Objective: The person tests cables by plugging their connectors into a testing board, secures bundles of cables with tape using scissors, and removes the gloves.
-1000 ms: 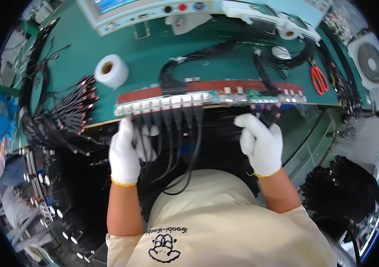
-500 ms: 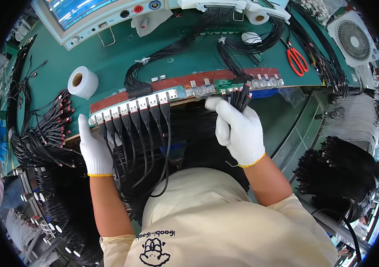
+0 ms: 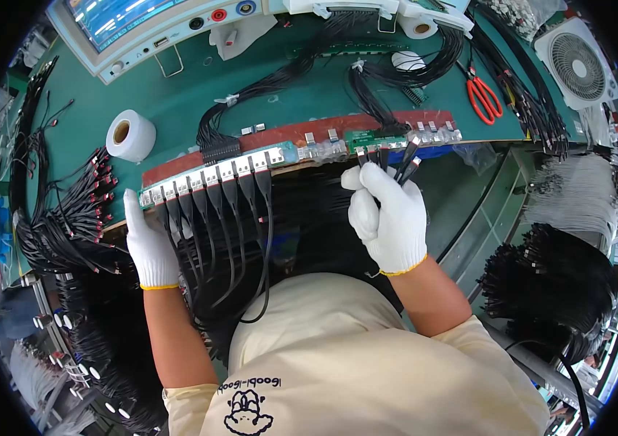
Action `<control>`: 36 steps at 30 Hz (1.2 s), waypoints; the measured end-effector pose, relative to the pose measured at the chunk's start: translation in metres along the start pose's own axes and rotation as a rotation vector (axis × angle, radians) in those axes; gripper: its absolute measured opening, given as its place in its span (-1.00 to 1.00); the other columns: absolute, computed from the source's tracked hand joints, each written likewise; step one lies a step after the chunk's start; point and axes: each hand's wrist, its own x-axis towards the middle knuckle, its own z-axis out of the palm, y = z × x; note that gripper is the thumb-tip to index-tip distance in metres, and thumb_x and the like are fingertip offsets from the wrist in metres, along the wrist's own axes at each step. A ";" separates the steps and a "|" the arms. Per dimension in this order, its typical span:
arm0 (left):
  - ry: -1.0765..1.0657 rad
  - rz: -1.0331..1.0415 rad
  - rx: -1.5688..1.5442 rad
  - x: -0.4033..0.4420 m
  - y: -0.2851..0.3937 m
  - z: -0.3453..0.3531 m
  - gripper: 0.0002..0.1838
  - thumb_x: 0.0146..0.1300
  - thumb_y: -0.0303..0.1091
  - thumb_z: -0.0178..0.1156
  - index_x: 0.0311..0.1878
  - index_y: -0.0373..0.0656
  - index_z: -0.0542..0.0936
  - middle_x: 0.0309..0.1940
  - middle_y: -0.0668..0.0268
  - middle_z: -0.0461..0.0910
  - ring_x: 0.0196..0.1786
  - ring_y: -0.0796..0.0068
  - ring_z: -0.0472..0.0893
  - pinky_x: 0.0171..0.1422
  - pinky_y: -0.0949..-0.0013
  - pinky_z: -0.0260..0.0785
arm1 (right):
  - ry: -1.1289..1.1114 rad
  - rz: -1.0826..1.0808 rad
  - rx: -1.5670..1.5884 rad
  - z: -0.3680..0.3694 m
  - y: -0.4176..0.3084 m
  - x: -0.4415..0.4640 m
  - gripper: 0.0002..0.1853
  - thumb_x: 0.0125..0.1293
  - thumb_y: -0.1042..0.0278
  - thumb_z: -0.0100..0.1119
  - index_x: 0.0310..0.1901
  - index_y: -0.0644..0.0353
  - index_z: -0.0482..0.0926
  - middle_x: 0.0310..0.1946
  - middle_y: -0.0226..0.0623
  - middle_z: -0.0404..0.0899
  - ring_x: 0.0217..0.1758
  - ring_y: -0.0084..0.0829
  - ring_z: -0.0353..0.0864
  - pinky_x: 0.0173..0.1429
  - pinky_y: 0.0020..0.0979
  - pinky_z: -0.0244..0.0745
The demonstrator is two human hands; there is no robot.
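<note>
Firstly, white tape roll [image 3: 132, 136], ten o'clock. Left hand [image 3: 152, 251], gloved, nine o'clock: thumb raised at the end of the connector row [image 3: 211, 176]; cannot tell whether it grips. Connector row, ten o'clock, black cables [image 3: 231, 192] along its near edge. Right hand [image 3: 395, 218], gloved, three o'clock: closed around loose black plugs [image 3: 411, 149], just beside the green board [image 3: 361, 138]. Red-handled tool [image 3: 485, 100], two o'clock.
</note>
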 end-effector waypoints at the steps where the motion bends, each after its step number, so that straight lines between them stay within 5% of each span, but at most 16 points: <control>1: -0.010 -0.008 -0.032 -0.001 -0.002 0.000 -0.47 0.37 -0.54 -0.02 0.41 -0.19 0.25 -0.19 -0.10 0.63 -0.28 0.17 0.62 -0.09 0.26 0.46 | 0.051 -0.005 -0.032 0.003 0.001 0.000 -0.74 0.39 0.30 0.02 -0.29 0.35 0.57 -0.83 -0.44 0.24 -0.82 -0.59 0.10 -0.69 -0.50 -0.03; 5: -0.017 0.090 -0.021 0.003 -0.019 0.004 -0.44 0.43 -0.32 0.02 0.43 -0.24 0.18 -0.26 0.20 0.64 -0.29 0.54 0.59 -0.13 0.38 0.47 | 0.073 -0.020 -0.042 0.004 0.007 -0.007 -0.74 0.37 0.31 0.04 -0.34 0.35 0.57 -0.82 -0.44 0.27 -0.83 -0.59 0.14 -0.70 -0.51 -0.01; 7: -0.037 -0.225 -0.553 0.007 -0.013 0.003 -0.49 0.46 -0.20 -0.01 0.37 -0.26 0.29 -0.24 0.24 0.62 -0.26 0.56 0.58 -0.11 0.42 0.46 | 0.081 0.007 -0.119 0.007 0.009 -0.019 -0.75 0.34 0.32 0.05 -0.37 0.35 0.57 -0.81 -0.43 0.30 -0.83 -0.59 0.16 -0.70 -0.51 0.00; 11: -0.114 -0.392 -0.882 0.014 -0.033 0.006 -0.44 0.33 -0.60 -0.04 0.42 -0.21 0.23 -0.07 -0.05 0.62 -0.16 0.33 0.64 -0.03 0.32 0.47 | 0.020 -0.051 -0.183 0.002 0.010 -0.005 -0.73 0.34 0.31 0.01 -0.38 0.35 0.57 -0.80 -0.42 0.31 -0.83 -0.57 0.16 -0.68 -0.50 0.04; 14: -0.114 -0.408 -0.983 0.016 -0.031 0.007 -0.44 0.36 -0.58 -0.05 0.43 -0.19 0.22 -0.11 -0.02 0.64 -0.18 0.36 0.64 -0.05 0.33 0.47 | -0.009 0.044 -0.076 -0.003 0.000 0.009 -0.71 0.35 0.32 -0.05 -0.39 0.36 0.56 -0.82 -0.40 0.30 -0.83 -0.55 0.16 -0.66 -0.48 0.06; 17: -0.061 -0.328 -0.817 0.010 -0.021 0.006 -0.55 0.43 -0.15 -0.07 0.22 -0.29 0.40 -0.12 0.16 0.63 -0.15 0.46 0.63 -0.02 0.40 0.47 | -0.048 0.058 -0.080 -0.002 0.001 0.004 -0.73 0.32 0.32 -0.03 -0.40 0.35 0.55 -0.83 -0.40 0.29 -0.83 -0.54 0.15 -0.67 -0.46 0.05; 19: -0.047 -0.286 -0.672 0.008 -0.016 0.004 -0.55 0.44 -0.14 -0.07 0.22 -0.28 0.40 -0.11 0.18 0.63 -0.15 0.49 0.62 -0.03 0.41 0.47 | -0.026 0.086 -0.066 -0.001 0.002 0.007 -0.72 0.32 0.31 -0.03 -0.42 0.35 0.54 -0.82 -0.38 0.30 -0.84 -0.53 0.14 -0.67 -0.46 0.06; 21: -0.072 -0.286 -0.570 0.008 -0.013 0.001 -0.48 0.41 -0.52 -0.06 0.43 -0.15 0.22 -0.08 0.06 0.64 -0.19 0.45 0.61 -0.06 0.35 0.47 | 0.007 0.061 -0.040 -0.003 0.002 0.008 -0.71 0.32 0.31 -0.02 -0.43 0.35 0.54 -0.82 -0.37 0.31 -0.85 -0.53 0.14 -0.68 -0.45 0.06; 23: -0.035 -0.305 -0.650 0.011 -0.015 0.005 -0.57 0.46 -0.15 -0.09 0.19 -0.28 0.43 -0.12 0.19 0.64 -0.18 0.50 0.63 -0.04 0.42 0.47 | 0.038 -0.017 -0.007 -0.003 0.002 0.010 -0.72 0.32 0.31 -0.02 -0.42 0.35 0.55 -0.82 -0.36 0.32 -0.85 -0.53 0.15 -0.68 -0.46 0.07; 26: -0.012 -0.383 -0.768 0.006 0.000 0.006 -0.45 0.48 0.04 -0.11 0.04 -0.34 0.55 -0.17 0.26 0.64 -0.20 0.53 0.64 -0.04 0.45 0.48 | -0.001 0.012 -0.074 -0.002 0.003 0.005 -0.73 0.32 0.33 -0.02 -0.41 0.35 0.54 -0.82 -0.37 0.32 -0.85 -0.54 0.15 -0.68 -0.47 0.06; 29: -0.027 -0.473 -0.809 0.005 0.015 -0.001 -0.60 0.44 -0.32 -0.08 0.29 -0.21 0.35 -0.23 0.16 0.64 -0.27 0.55 0.60 -0.22 0.44 0.46 | -0.016 0.101 -0.049 -0.004 0.002 0.006 -0.74 0.32 0.33 -0.02 -0.40 0.35 0.55 -0.83 -0.37 0.31 -0.85 -0.54 0.15 -0.69 -0.48 0.05; 30: -0.037 -0.499 -0.809 0.006 0.016 -0.002 -0.50 0.42 -0.50 -0.07 0.42 -0.15 0.24 -0.25 0.11 0.64 -0.31 0.56 0.57 -0.31 0.44 0.46 | -0.010 0.111 -0.022 -0.004 0.003 0.008 -0.73 0.32 0.33 -0.02 -0.40 0.35 0.56 -0.83 -0.37 0.31 -0.85 -0.54 0.14 -0.69 -0.48 0.05; 36: -0.050 -0.275 -0.649 0.011 -0.026 0.007 -0.50 0.42 -0.49 -0.08 0.42 -0.17 0.24 -0.23 0.11 0.64 -0.30 0.53 0.59 -0.26 0.42 0.47 | -0.019 0.012 -0.010 0.003 0.009 0.007 -0.73 0.34 0.31 0.00 -0.35 0.34 0.59 -0.81 -0.39 0.32 -0.82 -0.55 0.17 -0.67 -0.48 0.06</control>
